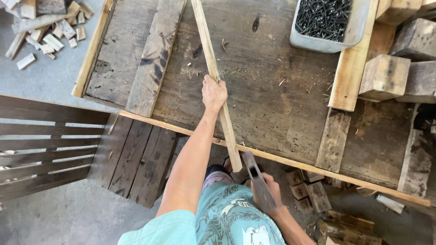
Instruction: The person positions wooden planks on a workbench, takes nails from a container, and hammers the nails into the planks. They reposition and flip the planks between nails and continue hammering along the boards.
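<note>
L hand (214, 94): clenched on thin wood strip (217, 84), pinning it flat on table (272, 90).
R hand (271, 193): grips hammer (258, 180), held low by waist.
Nail tray (324, 25): far right, w/in reach.

A wide bare patch is left in the middle of the workbench (272, 95), between the thin slat (218, 81) and the pale plank (352, 68) on the right. The far right corner is blocked by a grey tub of nails (324, 22). The right edge is crowded with wood blocks (386, 75). On the left side, a grey board (154, 59) is laid across the top. A short plank (334, 138) is set near the front edge. Below the front edge, the way is filled by dark slatted pallets (54, 145).
</note>
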